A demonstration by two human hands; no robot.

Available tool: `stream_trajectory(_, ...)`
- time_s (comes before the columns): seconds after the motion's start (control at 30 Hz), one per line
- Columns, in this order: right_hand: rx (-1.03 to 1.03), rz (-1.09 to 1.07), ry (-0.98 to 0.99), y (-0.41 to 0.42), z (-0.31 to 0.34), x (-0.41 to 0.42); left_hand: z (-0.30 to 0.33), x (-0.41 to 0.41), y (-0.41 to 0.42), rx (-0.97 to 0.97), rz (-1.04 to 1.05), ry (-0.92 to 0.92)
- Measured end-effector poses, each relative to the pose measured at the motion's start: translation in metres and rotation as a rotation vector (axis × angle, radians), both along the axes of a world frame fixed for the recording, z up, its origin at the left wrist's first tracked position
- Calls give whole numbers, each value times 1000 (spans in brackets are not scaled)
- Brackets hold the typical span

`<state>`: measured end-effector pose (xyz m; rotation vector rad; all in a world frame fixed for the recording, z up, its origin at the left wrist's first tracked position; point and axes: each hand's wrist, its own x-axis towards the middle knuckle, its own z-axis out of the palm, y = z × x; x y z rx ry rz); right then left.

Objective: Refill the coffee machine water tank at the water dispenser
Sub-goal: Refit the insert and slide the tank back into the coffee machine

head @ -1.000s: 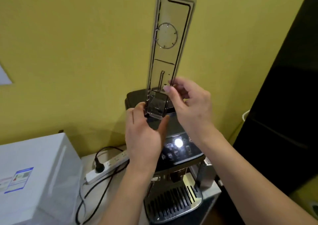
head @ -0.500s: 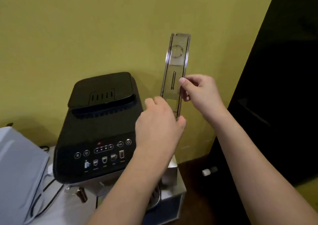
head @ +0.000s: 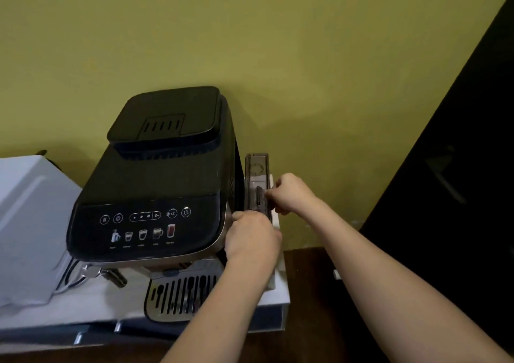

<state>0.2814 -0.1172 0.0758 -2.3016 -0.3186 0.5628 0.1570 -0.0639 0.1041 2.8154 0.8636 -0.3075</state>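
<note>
The black coffee machine (head: pixel 155 190) stands on a white counter (head: pixel 116 307) against the yellow wall, its control panel lit. A narrow clear water tank (head: pixel 255 173) sits upright against the machine's right side, seen from above. My left hand (head: pixel 251 237) grips the tank's near end. My right hand (head: pixel 292 193) holds its right edge with closed fingers. The tank's lower part is hidden behind my hands and the machine. No water dispenser is in view.
A white appliance (head: pixel 30 223) stands left of the machine. The metal drip tray (head: pixel 178 296) and steam wand (head: pixel 111 276) stick out at the front. A tall dark cabinet (head: pixel 459 168) rises on the right above a dark floor.
The tank was held high in front of the wall; both hands have brought it down beside the machine's right side. My view has tilted down and to the right.
</note>
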Motion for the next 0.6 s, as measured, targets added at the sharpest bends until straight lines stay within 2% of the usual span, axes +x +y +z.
stream_trajectory(0.43, -274, 165, -137, 12, -2, 10, -22, 16, 3, 19, 42, 143)
stream_trajectory(0.6, -261, 162, -121, 14, -4, 11, -18, 15, 2, 35, -1, 168)
